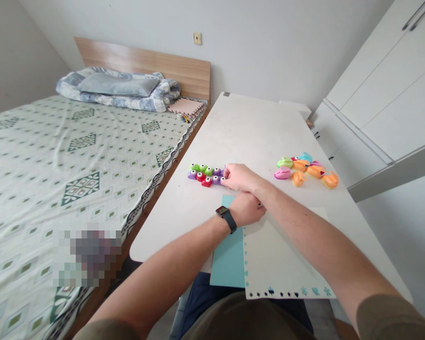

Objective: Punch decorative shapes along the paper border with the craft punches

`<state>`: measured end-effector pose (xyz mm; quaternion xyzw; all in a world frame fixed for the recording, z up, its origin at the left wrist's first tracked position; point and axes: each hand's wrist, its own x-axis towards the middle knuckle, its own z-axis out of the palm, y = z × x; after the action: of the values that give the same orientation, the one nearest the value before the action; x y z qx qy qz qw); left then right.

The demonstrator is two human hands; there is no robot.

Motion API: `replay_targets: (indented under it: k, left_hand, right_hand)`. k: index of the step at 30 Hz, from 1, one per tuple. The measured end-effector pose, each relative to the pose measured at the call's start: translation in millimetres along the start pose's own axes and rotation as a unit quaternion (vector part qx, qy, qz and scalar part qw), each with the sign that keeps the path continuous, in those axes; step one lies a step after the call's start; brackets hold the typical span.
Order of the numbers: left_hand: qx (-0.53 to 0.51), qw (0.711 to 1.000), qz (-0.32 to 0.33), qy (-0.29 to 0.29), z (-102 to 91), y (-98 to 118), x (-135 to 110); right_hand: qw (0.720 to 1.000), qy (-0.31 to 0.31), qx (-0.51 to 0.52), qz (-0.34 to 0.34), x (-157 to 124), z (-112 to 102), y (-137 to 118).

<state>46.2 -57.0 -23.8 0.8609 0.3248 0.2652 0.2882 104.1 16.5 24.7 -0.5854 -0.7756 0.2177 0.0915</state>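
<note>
My right hand [240,177] is at the right end of a double row of small paper punches, with its fingers closed around a purple paper punch [223,180]. To its left sit green paper punches [202,168] and red paper punches [207,181], each with a round white button. My left hand [247,208], below the right wrist, is curled over the top of the papers; something small and dark shows by its fingers, but I cannot make it out. Beneath it lie a turquoise sheet [228,259] and a white sheet [279,255] with star, heart and snowflake cutouts along its edges.
A cluster of larger lever punches [299,165] in orange, pink, green and blue lies on the white table [255,123] at right. Along the left side is a bed [116,141] with folded bedding. White cabinets [382,89] stand to the right.
</note>
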Motion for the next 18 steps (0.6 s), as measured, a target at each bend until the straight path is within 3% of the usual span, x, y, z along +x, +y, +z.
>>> replay_targets:
  k: [5,10,13,16,18]
  left_hand:
    - [-0.011,1.0,-0.012,-0.002,-0.7,-1,1]
    - [-0.021,0.998,-0.052,-0.027,-6.7,3,2]
    - [-0.012,0.997,-0.071,-0.038,-8.9,5,3]
    - [-0.004,0.996,-0.081,-0.043,-9.7,7,4]
    - [-0.003,0.996,-0.083,-0.044,-10.3,8,4]
  right_hand:
    - [0.999,0.0,0.041,-0.027,-11,-8,-3]
    - [0.988,0.107,0.089,-0.064,-26,-42,22]
    - [0.983,0.171,0.063,-0.02,-24,-77,66]
    - [0.965,0.245,-0.015,0.097,-13,-112,130]
    - [0.949,0.244,-0.087,0.178,-8,-129,175]
